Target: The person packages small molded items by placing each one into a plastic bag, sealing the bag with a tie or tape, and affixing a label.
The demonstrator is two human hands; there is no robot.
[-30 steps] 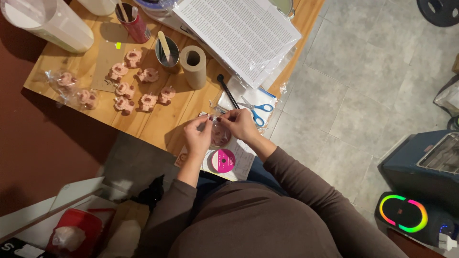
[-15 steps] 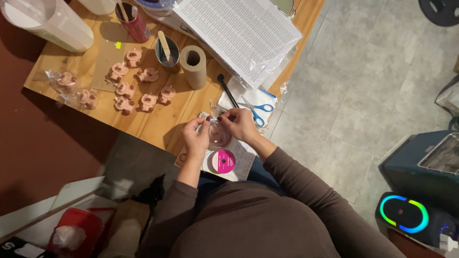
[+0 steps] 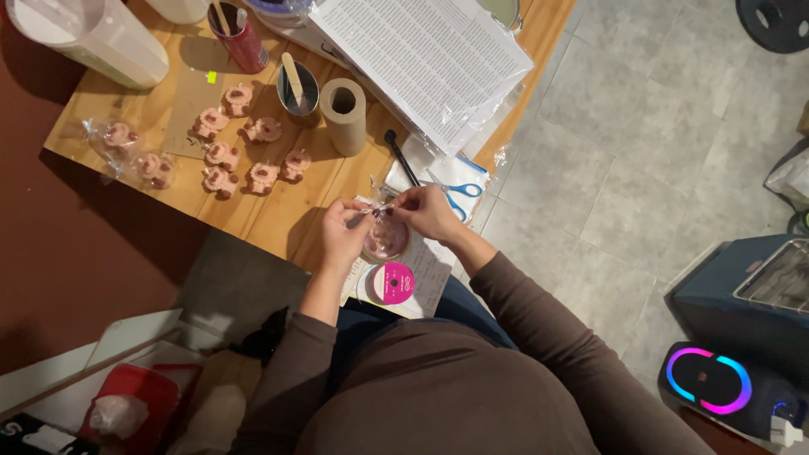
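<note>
My left hand (image 3: 344, 229) and my right hand (image 3: 425, 211) meet over the near edge of a wooden table (image 3: 278, 211). Both pinch the gathered top of a small clear bag (image 3: 387, 238) that holds a pink figure. A thin ribbon (image 3: 378, 203) runs between my fingertips at the bag's neck. Just below the bag lies a pink ribbon spool (image 3: 393, 282) on a sheet of paper (image 3: 425, 274).
Several loose pink figures (image 3: 244, 152) and two bagged ones (image 3: 135, 152) lie on the table's left. A cardboard roll (image 3: 344, 114), a metal cup with a stick (image 3: 297, 87), a red tin (image 3: 243, 38), blue scissors (image 3: 459, 195) and printed sheets (image 3: 430, 63) stand behind. A lit speaker (image 3: 716, 383) sits on the floor.
My hands have barely shifted; the fingers keep working the ribbon at the bag's neck, the right hand slightly higher.
</note>
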